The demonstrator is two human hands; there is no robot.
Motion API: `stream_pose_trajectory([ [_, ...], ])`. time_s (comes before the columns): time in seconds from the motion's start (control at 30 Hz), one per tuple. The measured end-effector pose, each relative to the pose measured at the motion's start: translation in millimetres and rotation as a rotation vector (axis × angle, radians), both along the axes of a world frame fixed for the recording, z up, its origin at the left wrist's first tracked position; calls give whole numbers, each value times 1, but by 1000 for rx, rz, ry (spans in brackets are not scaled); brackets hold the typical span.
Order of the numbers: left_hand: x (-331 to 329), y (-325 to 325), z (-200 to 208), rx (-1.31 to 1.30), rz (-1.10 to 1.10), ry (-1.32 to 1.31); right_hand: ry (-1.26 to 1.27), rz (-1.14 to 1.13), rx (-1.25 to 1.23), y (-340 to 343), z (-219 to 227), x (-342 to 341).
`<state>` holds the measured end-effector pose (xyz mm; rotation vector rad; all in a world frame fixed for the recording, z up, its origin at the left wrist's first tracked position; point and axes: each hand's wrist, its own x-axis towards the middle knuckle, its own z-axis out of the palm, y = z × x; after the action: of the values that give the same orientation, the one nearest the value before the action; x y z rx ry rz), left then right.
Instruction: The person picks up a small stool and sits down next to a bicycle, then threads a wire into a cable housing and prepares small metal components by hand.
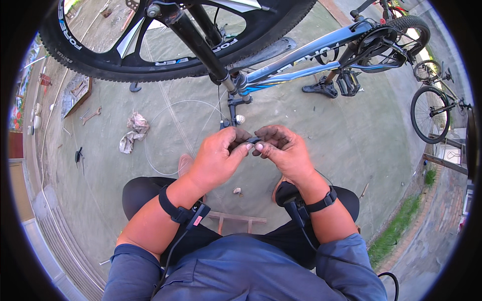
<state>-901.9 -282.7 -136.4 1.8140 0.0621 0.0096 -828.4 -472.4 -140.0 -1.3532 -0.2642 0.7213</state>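
Observation:
Over the ground between my knees, the fingertips of my left hand point(220, 151) and my right hand point(284, 150) meet. Both pinch a small dark part point(254, 140), mostly covered by the fingers, so its exact kind does not show. Dark grime marks the fingers. Just beyond my hands stands a blue bicycle point(301, 65) turned upside down, its saddle point(321, 89) and handlebar end resting low. The bicycle's front wheel point(145, 72) and black fork point(201, 45) rise ahead of me. A thin pale cable point(146, 145) lies in a wide loop left of my hands.
At the left are a crumpled rag point(134, 131), a wrench point(92, 116), a tool tray point(88, 95) and a small black part point(78, 155). A low wooden stool point(241, 217) is beneath me. Another bicycle point(432, 113) stands at the right, near a grass strip point(396, 236).

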Motion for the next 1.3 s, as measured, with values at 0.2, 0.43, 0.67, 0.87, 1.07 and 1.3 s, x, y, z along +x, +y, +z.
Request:
stream_pose_trajectory([
  [0.2,4,-4,-2,-99,35,25,15,-62,-16,3,1,4],
  [0.43,4,0,-3,-274,140,70,6,-36,-12,6,4,13],
  [0.67,-1,0,-5,-171,115,120,135,-55,56,16,-19,10],
  [0.87,-6,8,-6,-96,120,195,190,-427,-56,16,-73,58],
  [1.07,-18,18,-8,7,35,146,209,-695,-157,34,-141,126],
  [1.3,-19,31,6,106,-11,186,117,-745,-187,56,-174,166],
])
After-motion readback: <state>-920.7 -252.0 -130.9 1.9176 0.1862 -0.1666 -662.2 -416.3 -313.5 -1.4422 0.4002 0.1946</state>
